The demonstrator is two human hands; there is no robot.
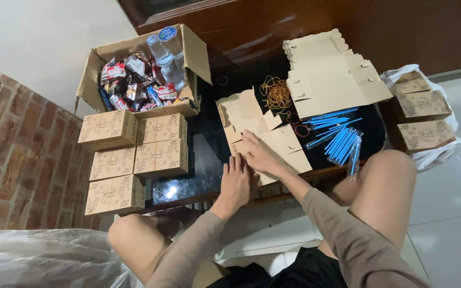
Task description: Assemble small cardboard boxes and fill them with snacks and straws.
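Both hands lie flat and open on one unfolded cardboard box blank (260, 133) at the near edge of the dark tabletop (209, 149): the left hand (236, 181) presses its near left corner with fingers spread, gripping nothing, and the right hand (260, 154) rests palm-down on the middle of the blank, just beside the left, also gripping nothing. The blank is pale tan with a scalloped edge and lies between the assembled boxes on the left and the blue pens on the right. Five assembled boxes (134, 157) of patterned tan card stand at the left of the tabletop, packed touching in two columns: three in the left column, two in the right. Behind them one open carton (142, 74) holds a heap of wrapped snacks, too jumbled to count, and three clear water bottles (165, 53) with blue caps. A stack of flat blanks (332, 74) lies at the far right; its number cannot be told. Beside it is a loose pile of rubber bands (276, 93), and nearer, a scatter of blue pens (340, 138), too overlapped to count. On the floor at right, a white plastic bag (428, 114) holds three more boxes of the same kind.
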